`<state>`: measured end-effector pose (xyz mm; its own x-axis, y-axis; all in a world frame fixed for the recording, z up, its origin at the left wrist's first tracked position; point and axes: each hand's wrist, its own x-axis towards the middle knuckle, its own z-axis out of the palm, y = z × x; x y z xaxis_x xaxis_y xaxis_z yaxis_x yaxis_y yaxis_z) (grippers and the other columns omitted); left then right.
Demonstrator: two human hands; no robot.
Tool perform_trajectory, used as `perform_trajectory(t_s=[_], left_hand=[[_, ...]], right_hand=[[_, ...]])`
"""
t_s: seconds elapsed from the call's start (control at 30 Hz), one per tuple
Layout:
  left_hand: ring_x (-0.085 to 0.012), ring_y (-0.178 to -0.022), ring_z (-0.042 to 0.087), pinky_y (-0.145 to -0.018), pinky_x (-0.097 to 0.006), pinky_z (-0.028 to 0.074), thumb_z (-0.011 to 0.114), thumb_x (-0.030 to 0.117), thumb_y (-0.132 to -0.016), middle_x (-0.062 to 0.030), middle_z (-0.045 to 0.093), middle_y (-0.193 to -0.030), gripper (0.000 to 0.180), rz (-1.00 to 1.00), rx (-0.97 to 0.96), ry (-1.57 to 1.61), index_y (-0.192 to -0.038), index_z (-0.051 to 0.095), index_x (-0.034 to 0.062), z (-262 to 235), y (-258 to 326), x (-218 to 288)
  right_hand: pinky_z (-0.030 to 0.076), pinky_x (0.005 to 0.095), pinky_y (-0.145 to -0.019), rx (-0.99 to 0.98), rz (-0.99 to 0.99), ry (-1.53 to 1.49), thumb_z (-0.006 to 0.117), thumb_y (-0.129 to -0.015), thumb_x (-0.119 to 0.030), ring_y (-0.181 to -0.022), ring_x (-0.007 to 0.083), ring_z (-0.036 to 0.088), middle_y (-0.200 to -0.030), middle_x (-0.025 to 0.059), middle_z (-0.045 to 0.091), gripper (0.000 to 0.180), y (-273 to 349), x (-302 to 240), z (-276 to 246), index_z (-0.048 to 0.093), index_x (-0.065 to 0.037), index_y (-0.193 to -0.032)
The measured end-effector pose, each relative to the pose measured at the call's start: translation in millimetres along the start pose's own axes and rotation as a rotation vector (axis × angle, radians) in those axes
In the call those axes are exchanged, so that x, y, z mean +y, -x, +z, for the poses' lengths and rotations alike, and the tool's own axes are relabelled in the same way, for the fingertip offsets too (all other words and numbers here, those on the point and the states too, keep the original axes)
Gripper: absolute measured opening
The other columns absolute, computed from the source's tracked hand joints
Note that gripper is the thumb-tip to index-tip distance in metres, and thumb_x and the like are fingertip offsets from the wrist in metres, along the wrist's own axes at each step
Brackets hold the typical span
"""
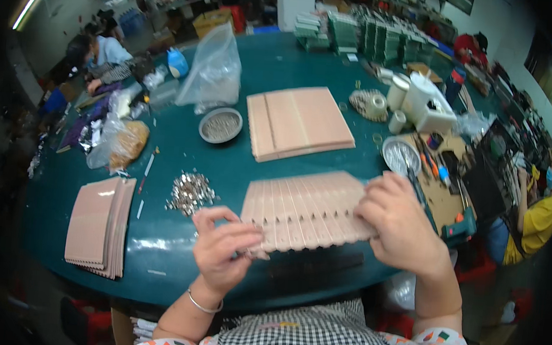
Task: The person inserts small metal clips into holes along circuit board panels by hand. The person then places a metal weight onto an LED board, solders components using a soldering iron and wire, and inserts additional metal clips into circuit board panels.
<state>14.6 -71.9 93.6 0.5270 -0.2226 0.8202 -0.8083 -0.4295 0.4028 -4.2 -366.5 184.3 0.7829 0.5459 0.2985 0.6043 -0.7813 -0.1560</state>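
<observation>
A pale pink sheet [312, 208] with lengthwise strips, a scalloped near edge and a row of small dark metal pieces across it is held over the front of the table. My right hand [398, 224] grips its right end, fingers on top. At its near left corner my left hand [225, 243] is closed, thumb and fingers on the edge; whether a small metal piece is between them I cannot make out. Left of the sheet lies a heap of small shiny metal pieces [191, 192]. Beyond it is a stack of similar pink sheets [299, 122].
Another pink stack [97, 223] lies at the left edge of the green table [172, 255]. A grey bowl of small metal parts [220, 126] stands behind the heap. To the right are a metal dish [402, 156], a green power tool [458, 227] and a white container [429, 103]. Other people work around.
</observation>
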Motion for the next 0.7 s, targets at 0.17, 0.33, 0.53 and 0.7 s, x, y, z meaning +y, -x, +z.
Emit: perform_trajectory(t_s=[0.17, 0.33, 0.53, 0.7], left_hand=[[-0.027, -0.09, 0.054, -0.08, -0.036, 0.044, 0.083, 0.029, -0.073, -0.0065, 0.072, -0.089, 0.028, -0.027, 0.012, 0.013, -0.087, 0.072, 0.0068, 3, 3, -2], [-0.027, -0.092, 0.054, -0.082, -0.037, 0.043, 0.081, 0.035, -0.076, -0.0066, 0.072, -0.09, 0.032, -0.011, 0.01, 0.006, -0.088, 0.072, 0.0067, 2, 1, 0], [-0.0271, -0.092, 0.054, -0.081, -0.036, 0.043, 0.082, 0.032, -0.074, -0.0067, 0.073, -0.091, 0.031, -0.025, -0.011, -0.012, -0.089, 0.072, 0.007, -1, 5, -1], [-0.0273, -0.092, 0.054, -0.079, -0.036, 0.043, 0.083, 0.03, -0.072, -0.0069, 0.073, -0.091, 0.03, -0.023, -0.027, 0.006, -0.089, 0.072, 0.0075, 0, 6, -2]], right_hand=[[0.04, 0.045, -0.096, 0.159, 0.038, -0.053, 0.072, -0.065, -0.001, -0.103, 0.0331, 0.056, -0.095, 0.0122, 0.06, 0.031, 5, -5, 6, 0.061, -0.002, -0.094], [0.04, 0.0443, -0.098, 0.115, 0.006, -0.072, 0.074, -0.066, -0.002, -0.103, 0.0316, 0.056, -0.095, 0.0109, 0.06, 0.031, 1, -4, 6, 0.062, -0.003, -0.094], [0.039, 0.0442, -0.099, 0.05, -0.017, -0.026, 0.068, -0.063, 0.004, -0.102, 0.0298, 0.057, -0.093, 0.0095, 0.061, 0.03, 0, -4, 12, 0.064, -0.003, -0.092], [0.039, 0.0444, -0.099, 0.06, -0.001, -0.028, 0.065, -0.061, 0.007, -0.1, 0.0303, 0.057, -0.091, 0.0096, 0.061, 0.03, -3, -5, 17, 0.063, -0.002, -0.091]])
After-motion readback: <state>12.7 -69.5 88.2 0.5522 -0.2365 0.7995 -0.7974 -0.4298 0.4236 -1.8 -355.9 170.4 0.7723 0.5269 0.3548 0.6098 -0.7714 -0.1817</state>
